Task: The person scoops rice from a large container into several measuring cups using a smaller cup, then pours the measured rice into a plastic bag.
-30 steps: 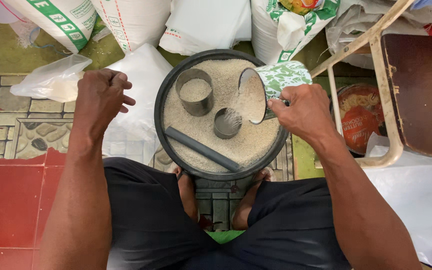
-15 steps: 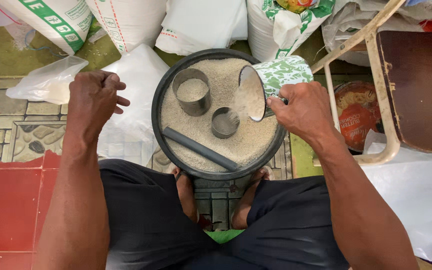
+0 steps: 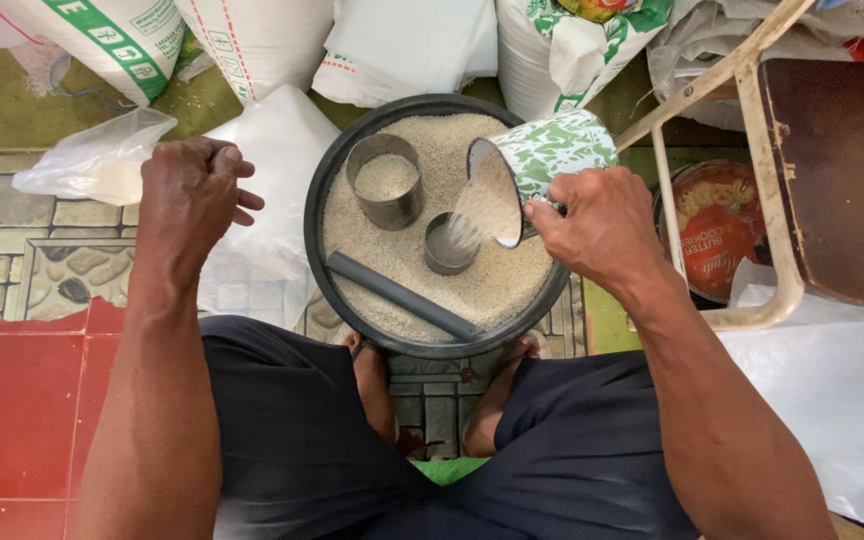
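Right hand (image 3: pixel 602 225) fist-gripping tilted green-patterned mug (image 3: pixel 542 160), rice spilling | left hand (image 3: pixel 192 195) loosely curled, holding nothing

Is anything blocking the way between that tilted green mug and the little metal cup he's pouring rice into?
Nothing visible: the green mug in the right hand tips directly over the small metal cup, rice falling freely.

In the basin (image 3: pixel 324 200) of rice stood a big tin (image 3: pixel 384 181) left of a small tin (image 3: pixel 446 244), with a pipe (image 3: pixel 400 296) nearer the person. Sacks (image 3: pixel 252 40) lay behind, and a chair (image 3: pixel 812 170) stood to the right.
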